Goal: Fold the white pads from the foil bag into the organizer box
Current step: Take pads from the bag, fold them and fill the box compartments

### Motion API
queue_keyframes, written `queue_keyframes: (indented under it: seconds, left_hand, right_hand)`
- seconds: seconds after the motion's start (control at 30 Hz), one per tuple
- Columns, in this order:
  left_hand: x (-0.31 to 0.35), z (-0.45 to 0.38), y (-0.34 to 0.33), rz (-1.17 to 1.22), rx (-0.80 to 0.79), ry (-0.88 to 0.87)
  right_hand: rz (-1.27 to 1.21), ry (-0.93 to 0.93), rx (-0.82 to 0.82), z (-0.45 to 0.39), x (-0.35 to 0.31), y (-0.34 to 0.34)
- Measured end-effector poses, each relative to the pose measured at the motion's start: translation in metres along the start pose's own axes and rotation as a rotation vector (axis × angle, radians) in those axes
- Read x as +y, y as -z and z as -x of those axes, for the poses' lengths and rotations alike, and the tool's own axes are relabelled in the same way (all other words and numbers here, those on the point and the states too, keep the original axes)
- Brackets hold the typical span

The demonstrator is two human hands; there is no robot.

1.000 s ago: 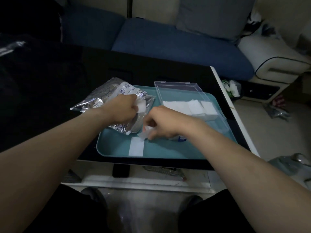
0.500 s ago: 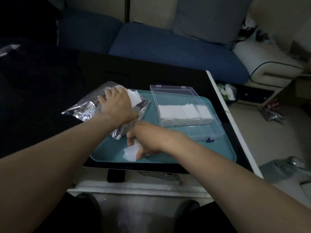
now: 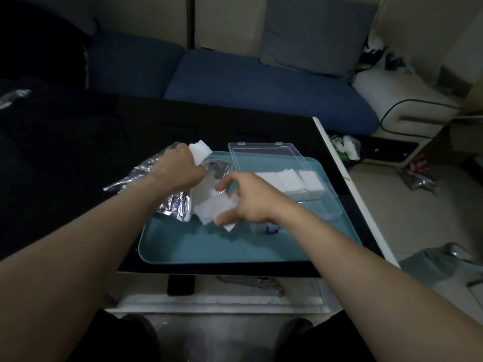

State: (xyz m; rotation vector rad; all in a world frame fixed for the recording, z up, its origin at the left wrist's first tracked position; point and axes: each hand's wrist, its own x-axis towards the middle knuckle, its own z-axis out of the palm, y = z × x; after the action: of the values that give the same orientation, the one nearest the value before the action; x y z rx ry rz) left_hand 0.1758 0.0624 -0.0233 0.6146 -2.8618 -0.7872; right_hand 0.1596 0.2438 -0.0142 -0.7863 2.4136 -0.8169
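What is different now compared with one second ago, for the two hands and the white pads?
The left hand lifted a white pad up from the foil bag and holds it. The right hand picked up the pad that lay flat on the teal tray. The organizer box and its folded pads stayed.

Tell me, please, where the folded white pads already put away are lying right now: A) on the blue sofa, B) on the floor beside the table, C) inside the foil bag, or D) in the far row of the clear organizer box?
D: the folded white pads sit side by side in the far row of the open organizer box on the teal tray.
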Motion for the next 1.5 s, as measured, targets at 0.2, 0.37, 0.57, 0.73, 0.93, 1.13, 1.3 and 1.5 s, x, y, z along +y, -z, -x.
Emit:
queue_keyframes:
  seconds: [0.2,0.37,0.57,0.73,0.93,1.13,1.3,1.5]
  left_hand:
    - [0.005,0.001,0.007,0.255,-0.161,0.055]
    - [0.007,0.007,0.006,0.386,-0.192,0.071]
    - [0.007,0.005,0.0,0.331,-0.072,0.041]
    - [0.014,0.003,-0.005,0.148,-0.039,-0.067]
    - [0.021,0.006,-0.003,0.061,-0.033,-0.085]
    - [0.026,0.009,-0.004,-0.024,-0.067,-0.086]
    - [0.041,0.013,-0.002,0.026,0.056,-0.058]
    - [0.073,0.023,0.0,0.809,-0.033,-0.069]
  right_hand:
    - [-0.367,-0.24,0.151,-0.025,0.001,-0.016]
    - [-0.091,-0.217,0.14,-0.036,-0.009,-0.03]
    - [-0.069,-0.135,0.219,-0.035,-0.01,-0.029]
    - [0.017,-0.05,0.325,-0.036,-0.006,-0.023]
    - [-0.246,-0.214,0.166,-0.036,0.011,0.006]
    - [-0.48,-0.281,0.277,-0.017,0.034,0.047]
    - [-0.836,-0.347,0.388,-0.003,0.059,0.071]
    - [-1.274,-0.344,0.4,0.015,0.066,0.085]
